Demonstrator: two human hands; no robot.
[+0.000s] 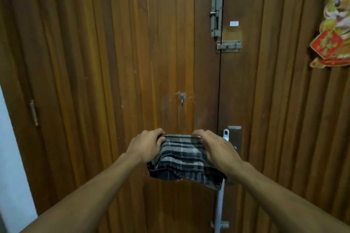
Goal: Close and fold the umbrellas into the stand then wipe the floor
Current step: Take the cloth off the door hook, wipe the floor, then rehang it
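Cloth: soft, light black-and-white checked cloth [182,159], in front of brown wooden door [132,62].
Left hand [146,144]: grip pinches top corner.
Right hand [217,149]: grip pinches other corner.
Hold: by the edges.

Dim wooden double door [132,62], metal bolts [216,5], pale wall [11,157] at left

A wooden double door [132,53] carries metal bolts [216,5] and a rabbit decoration [333,28] at right
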